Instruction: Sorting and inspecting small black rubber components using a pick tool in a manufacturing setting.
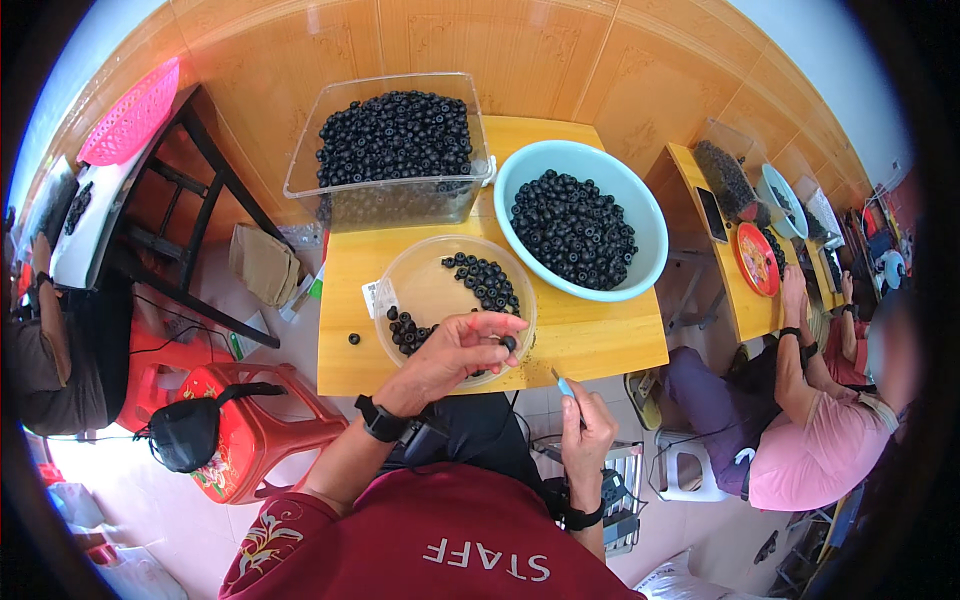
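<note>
Between thumb and fingertips my left hand pinches a small black ring-shaped part. It is above the near side of a shallow clear round tray, where several similar black parts lie in two groups. My right hand, closed, grips a slim tool with a light blue handle and a short metal tip, just off the table's front edge. The tip is apart from the held part; whether it is a knife cannot be made out. One loose black part lies left of the tray.
On the yellow table stand a clear bin and a light blue basin, both heaped with black parts. A red stool holding a black bag is at left. Other people sit at tables on both sides; one wears a pink shirt.
</note>
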Demonstrator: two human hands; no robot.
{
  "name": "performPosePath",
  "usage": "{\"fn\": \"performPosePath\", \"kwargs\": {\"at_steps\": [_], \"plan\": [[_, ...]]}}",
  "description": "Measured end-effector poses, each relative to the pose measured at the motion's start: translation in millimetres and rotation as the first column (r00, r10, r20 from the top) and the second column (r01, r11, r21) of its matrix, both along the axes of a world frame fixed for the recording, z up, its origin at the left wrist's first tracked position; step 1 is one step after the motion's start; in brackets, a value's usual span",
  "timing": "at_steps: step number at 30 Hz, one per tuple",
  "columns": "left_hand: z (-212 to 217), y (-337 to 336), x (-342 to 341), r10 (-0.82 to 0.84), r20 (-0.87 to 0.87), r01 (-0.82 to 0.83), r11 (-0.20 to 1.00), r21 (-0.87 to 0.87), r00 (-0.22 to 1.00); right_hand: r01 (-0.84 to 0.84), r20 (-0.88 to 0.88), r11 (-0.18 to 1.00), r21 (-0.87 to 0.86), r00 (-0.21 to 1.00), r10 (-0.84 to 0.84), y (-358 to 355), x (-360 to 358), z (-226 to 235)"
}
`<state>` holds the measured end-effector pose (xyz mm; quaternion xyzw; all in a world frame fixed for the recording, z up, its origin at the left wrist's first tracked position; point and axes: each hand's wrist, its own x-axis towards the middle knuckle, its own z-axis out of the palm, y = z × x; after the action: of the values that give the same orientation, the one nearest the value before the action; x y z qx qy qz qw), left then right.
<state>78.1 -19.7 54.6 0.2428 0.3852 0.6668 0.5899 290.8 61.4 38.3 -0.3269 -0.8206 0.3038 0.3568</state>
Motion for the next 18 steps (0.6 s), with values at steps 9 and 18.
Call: {"fn": "performPosePath", "kwargs": {"at_steps": [9,18], "plan": [[-18.8,-4.5,18.8,0.009,0.248,-0.036,0.994,0.103,0.969,-0.11,-0.013,0.994,0.022,0.994,0.11,-8.4,-18.8,24.5],[-27.4,-4.3,19.0,-0.015,0.335,-0.032,0.99,0.136,0.942,-0.152,-0.004,0.983,0.105,0.988,0.153,-9.3,-27.7,22.2]]}}
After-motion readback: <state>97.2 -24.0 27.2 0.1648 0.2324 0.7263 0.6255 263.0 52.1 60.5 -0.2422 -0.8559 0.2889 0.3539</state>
